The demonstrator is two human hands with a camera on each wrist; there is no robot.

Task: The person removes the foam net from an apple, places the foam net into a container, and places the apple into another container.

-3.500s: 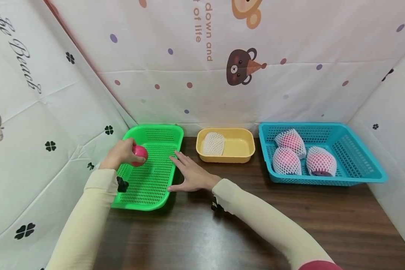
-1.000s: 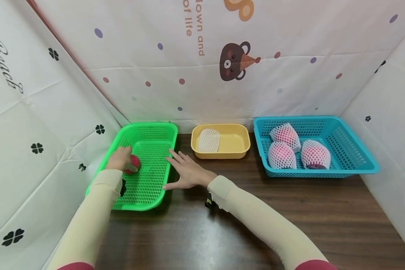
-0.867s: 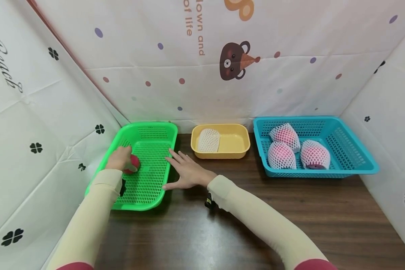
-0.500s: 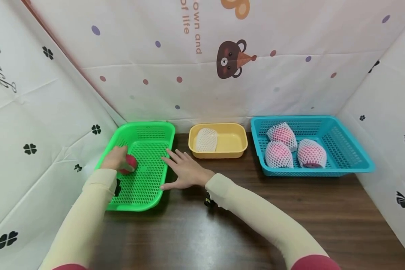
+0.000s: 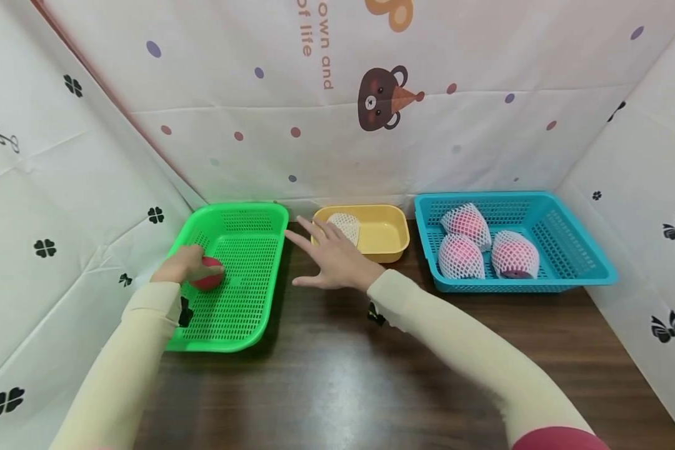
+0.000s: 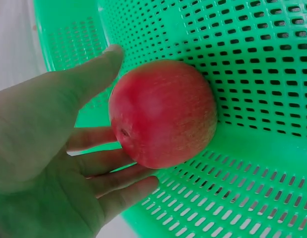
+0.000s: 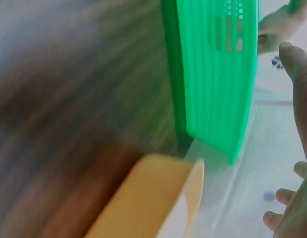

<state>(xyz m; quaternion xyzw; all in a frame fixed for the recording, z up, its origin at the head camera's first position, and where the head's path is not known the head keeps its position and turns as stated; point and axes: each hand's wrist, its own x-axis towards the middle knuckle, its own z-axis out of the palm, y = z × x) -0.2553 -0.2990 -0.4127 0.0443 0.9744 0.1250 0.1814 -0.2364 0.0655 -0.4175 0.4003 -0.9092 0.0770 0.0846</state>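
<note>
A red apple (image 5: 207, 281) rests on the mesh floor of the green basket (image 5: 239, 300) at the left. My left hand (image 5: 181, 265) is beside it. In the left wrist view, the thumb stands apart from the apple (image 6: 163, 114) and the fingers are loosely extended by its lower side. My right hand (image 5: 342, 259), fingers spread and holding nothing, hovers between the green basket and the yellow tray (image 5: 385, 240). Its fingertips overlap the tray's left end in the head view. A white foam net sleeve (image 5: 345, 225) lies in that tray, partly hidden by the hand.
A blue basket (image 5: 576, 250) at the right holds three round pinkish fruits in foam nets, one of them a netted fruit (image 5: 514, 255) at the front. Printed white cloth (image 5: 230, 156) hangs behind and at both sides of the dark wooden table (image 5: 326, 375).
My left hand lowered the apple into the basket and loosened its grip. My right hand left the green basket's rim and moved right toward the yellow tray. The view has shifted slightly.
</note>
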